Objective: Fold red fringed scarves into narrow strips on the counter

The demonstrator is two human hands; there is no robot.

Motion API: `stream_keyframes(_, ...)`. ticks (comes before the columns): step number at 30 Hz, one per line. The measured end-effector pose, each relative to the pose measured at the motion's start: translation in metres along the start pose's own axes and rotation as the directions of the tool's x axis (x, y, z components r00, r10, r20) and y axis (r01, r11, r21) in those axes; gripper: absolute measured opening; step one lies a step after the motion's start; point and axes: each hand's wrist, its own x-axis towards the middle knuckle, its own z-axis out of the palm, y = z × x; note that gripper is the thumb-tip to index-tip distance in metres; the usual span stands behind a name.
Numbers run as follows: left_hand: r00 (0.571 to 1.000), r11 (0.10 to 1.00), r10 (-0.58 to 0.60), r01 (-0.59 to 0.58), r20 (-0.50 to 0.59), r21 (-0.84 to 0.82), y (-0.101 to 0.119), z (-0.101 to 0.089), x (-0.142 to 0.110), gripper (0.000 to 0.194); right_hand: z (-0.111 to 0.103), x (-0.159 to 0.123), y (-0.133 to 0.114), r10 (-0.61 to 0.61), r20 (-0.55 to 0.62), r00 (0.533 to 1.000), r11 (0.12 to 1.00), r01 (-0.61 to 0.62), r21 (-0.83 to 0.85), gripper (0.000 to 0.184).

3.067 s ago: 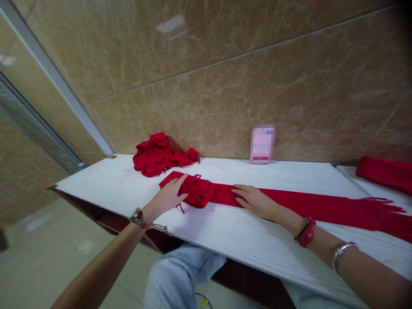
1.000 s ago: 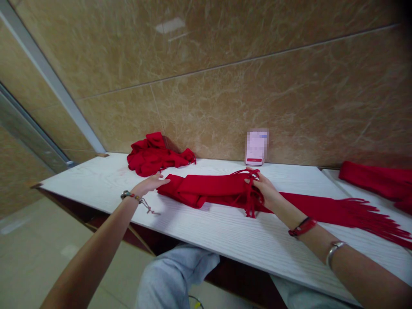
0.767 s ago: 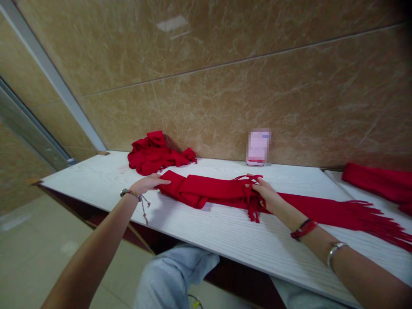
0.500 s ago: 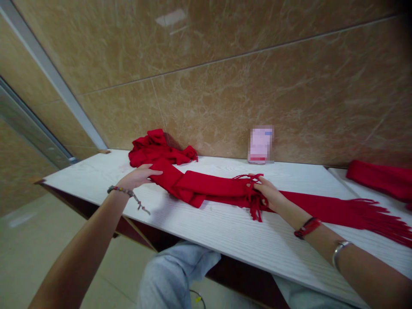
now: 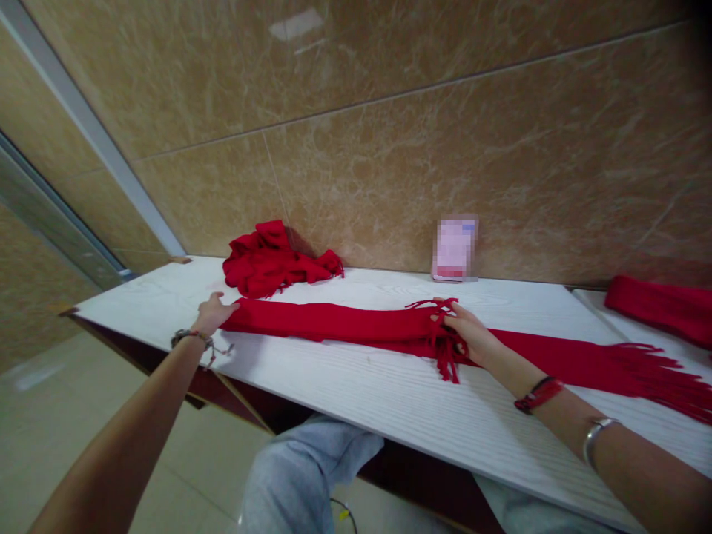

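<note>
A red fringed scarf (image 5: 334,323) lies lengthwise along the white tabletop, pulled straight and doubled over. Its left end, at the fold, is in my left hand (image 5: 213,314), thumb on top and closed on the cloth. My right hand (image 5: 464,330) grips the scarf's near fringe, fingers closed around the tassels. Beyond the right wrist a lower layer runs on to the right and finishes in a long loose fringe (image 5: 661,374). My fingertips under the cloth are hidden.
A crumpled red scarf (image 5: 267,259) sits against the wall at the back left. A small pinkish card or box (image 5: 455,248), blurred out, leans on the tiled wall. More folded red cloth (image 5: 656,308) lies at the right. The table's front edge (image 5: 311,404) is above my knees.
My left hand has moved left and slightly down, drawing the bunched left part of the scarf out flat and straight. My right hand has stayed nearly in place on the fringe.
</note>
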Motion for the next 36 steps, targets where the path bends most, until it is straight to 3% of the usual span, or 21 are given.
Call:
stream_keyframes(3, 0.988, 0.964, 0.11, -0.078, -0.113, 0.254, 0.015, 0.025, -0.015, 0.067, 0.0, 0.002, 0.001, -0.017, 0.012, 1.0, 1.0, 0.017, 0.012, 0.048)
stream_keyframes(5, 0.938, 0.864, 0.346, -0.308, -0.025, 0.398, 0.034, 0.042, -0.027, 0.06, 0.0, 0.002, 0.002, -0.022, 0.027, 0.999, 0.999, 0.021, 0.051, 0.049)
stream_keyframes(7, 0.814, 0.721, 0.556, -0.573, 0.169, 0.39, 0.054, 0.057, -0.042, 0.056, 0.0, 0.003, 0.003, -0.024, 0.032, 0.999, 0.997, 0.022, 0.068, 0.05)
stream_keyframes(9, 0.642, 0.581, 0.669, -0.766, 0.376, 0.274, 0.07, 0.07, -0.06, 0.058, 0.0, 0.003, 0.003, -0.028, 0.029, 0.999, 0.998, 0.026, 0.059, 0.05)
stream_keyframes(10, 0.564, 0.531, 0.685, -0.82, 0.461, 0.214, 0.077, 0.075, -0.069, 0.061, 0.0, 0.003, 0.003, -0.033, 0.029, 0.999, 0.998, 0.031, 0.06, 0.051)
stream_keyframes(12, 0.48, 0.481, 0.679, -0.862, 0.555, 0.157, 0.086, 0.083, -0.086, 0.067, 0.0, 0.002, 0.001, -0.052, 0.037, 0.998, 0.996, 0.048, 0.08, 0.053)
stream_keyframes(16, 0.464, 0.438, 0.7, -0.879, 0.543, 0.187, 0.101, 0.09, -0.109, 0.065, -0.002, -0.001, -0.009, -0.185, 0.073, 0.98, 0.968, 0.169, 0.187, 0.058)
stream_keyframes(21, 0.363, 0.314, 0.771, -0.932, 0.523, 0.183, 0.117, 0.092, -0.116, 0.063, -0.018, -0.004, -0.039, -0.38, 0.042, 0.924, 0.905, 0.362, 0.226, 0.058)
stream_keyframes(24, 0.389, 0.322, 0.792, -0.921, 0.471, 0.22, 0.117, 0.101, -0.117, 0.064, -0.034, -0.009, -0.058, -0.45, 0.003, 0.893, 0.881, 0.443, 0.167, 0.057)
stream_keyframes(27, 0.509, 0.43, 0.753, -0.86, 0.417, 0.275, 0.106, 0.111, -0.115, 0.066, -0.05, -0.016, -0.065, -0.44, -0.019, 0.898, 0.894, 0.44, 0.084, 0.056)
stream_keyframes(29, 0.584, 0.509, 0.704, -0.812, 0.405, 0.287, 0.095, 0.114, -0.11, 0.067, -0.056, -0.018, -0.058, -0.357, -0.025, 0.934, 0.934, 0.358, 0.022, 0.054)
stream_keyframes(31, 0.62, 0.548, 0.664, -0.784, 0.418, 0.293, 0.083, 0.111, -0.101, 0.069, -0.058, -0.016, -0.043, -0.232, -0.027, 0.972, 0.973, 0.232, -0.009, 0.052)
stream_keyframes(34, 0.671, 0.591, 0.614, -0.74, 0.414, 0.323, 0.063, 0.095, -0.08, 0.074, -0.057, -0.008, -0.019, -0.098, -0.031, 0.995, 0.995, 0.098, 0.008, 0.048)
stream_keyframes(36, 0.743, 0.667, 0.568, -0.667, 0.353, 0.331, 0.046, 0.079, -0.062, 0.08, -0.055, -0.003, -0.01, -0.081, -0.022, 0.996, 0.997, 0.082, 0.013, 0.046)
